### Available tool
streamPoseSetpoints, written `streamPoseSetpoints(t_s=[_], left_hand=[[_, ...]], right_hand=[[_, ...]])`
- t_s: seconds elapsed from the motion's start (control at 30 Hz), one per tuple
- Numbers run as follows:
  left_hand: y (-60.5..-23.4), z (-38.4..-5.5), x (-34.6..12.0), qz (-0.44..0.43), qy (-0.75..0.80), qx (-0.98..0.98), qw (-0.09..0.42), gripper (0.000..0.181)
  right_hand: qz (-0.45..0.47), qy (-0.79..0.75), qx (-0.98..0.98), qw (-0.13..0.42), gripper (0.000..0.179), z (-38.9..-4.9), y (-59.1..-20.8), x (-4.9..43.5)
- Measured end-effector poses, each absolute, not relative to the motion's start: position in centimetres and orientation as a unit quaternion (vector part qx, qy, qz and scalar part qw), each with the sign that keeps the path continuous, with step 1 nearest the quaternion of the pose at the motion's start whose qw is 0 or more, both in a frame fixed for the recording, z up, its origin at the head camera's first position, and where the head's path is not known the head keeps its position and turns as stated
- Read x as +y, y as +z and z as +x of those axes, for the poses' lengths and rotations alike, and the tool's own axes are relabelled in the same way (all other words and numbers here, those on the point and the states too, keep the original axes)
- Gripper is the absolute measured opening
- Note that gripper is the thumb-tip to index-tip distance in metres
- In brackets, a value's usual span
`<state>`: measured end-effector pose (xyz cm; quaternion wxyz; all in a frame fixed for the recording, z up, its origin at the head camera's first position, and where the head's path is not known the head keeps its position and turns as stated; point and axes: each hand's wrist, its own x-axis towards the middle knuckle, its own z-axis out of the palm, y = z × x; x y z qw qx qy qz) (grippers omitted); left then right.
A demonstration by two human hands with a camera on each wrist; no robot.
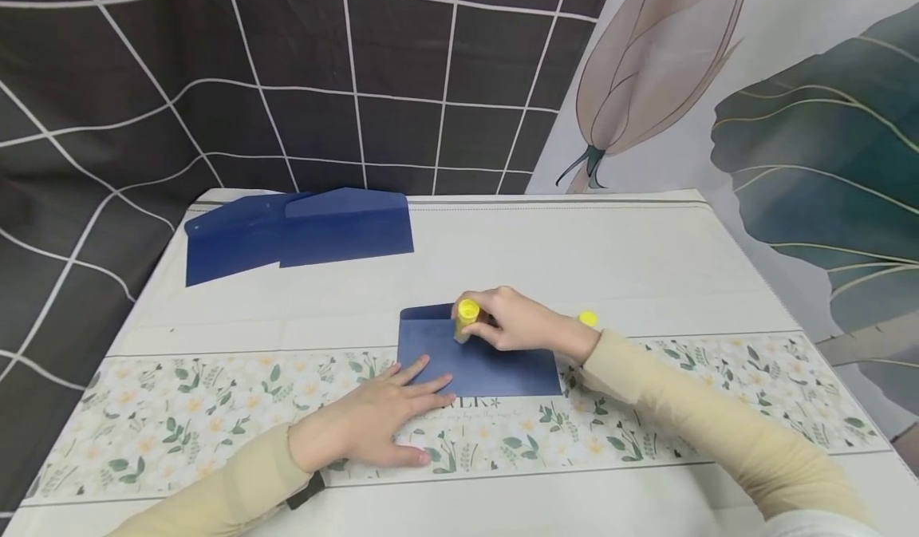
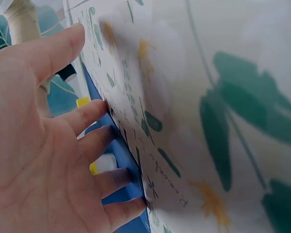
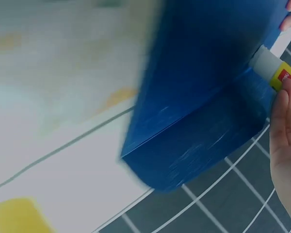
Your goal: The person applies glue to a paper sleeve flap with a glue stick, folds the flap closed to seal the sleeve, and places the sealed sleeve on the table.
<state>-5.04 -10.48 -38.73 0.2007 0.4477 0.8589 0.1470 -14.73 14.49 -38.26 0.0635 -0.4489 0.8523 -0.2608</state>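
A blue envelope (image 1: 502, 373) lies on the table with its flap (image 3: 184, 155) unfolded on the far side. Whitish streaks mark that flap in the right wrist view. My right hand (image 1: 518, 319) grips a yellow and white glue stick (image 3: 269, 64), whose tip is down at the envelope near the flap's fold. Fingers spread, my left hand (image 1: 384, 411) rests on the envelope's lower left part and the cloth beside it. A round yellow cap (image 1: 587, 318) sits on the table behind my right wrist.
Two more blue envelopes (image 1: 345, 230) with raised flaps overlap at the table's far left. A white tablecloth (image 1: 546, 250) with a floral band covers the table. Dark checked fabric (image 1: 287, 58) hangs behind, and a leaf-patterned curtain (image 1: 660, 122) hangs at the right.
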Motion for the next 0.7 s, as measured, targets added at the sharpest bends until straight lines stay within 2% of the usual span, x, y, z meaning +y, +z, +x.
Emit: streamPoseSetpoints(t_s=[0.13, 0.4, 0.53, 0.7], left_hand=[[-38.6, -5.0, -10.5, 0.447, 0.152, 0.857, 0.205, 0.069], [-38.4, -5.0, -10.3, 0.444, 0.147, 0.86, 0.205, 0.069], [-38.4, -5.0, -10.1, 0.44, 0.147, 0.861, 0.208, 0.068], [-38.2, -5.0, -10.0, 0.437, 0.146, 0.863, 0.207, 0.068]], right_hand=[[-0.437, -0.258, 0.86, 0.057, 0.014, -14.6, -38.2, 15.0], [-0.447, -0.266, 0.853, 0.042, 0.017, -15.1, -38.5, 13.0], [-0.439, -0.267, 0.857, 0.034, 0.018, -14.9, -38.7, 13.6], [-0.403, -0.245, 0.882, -0.018, 0.017, -14.1, -38.9, 16.3]])
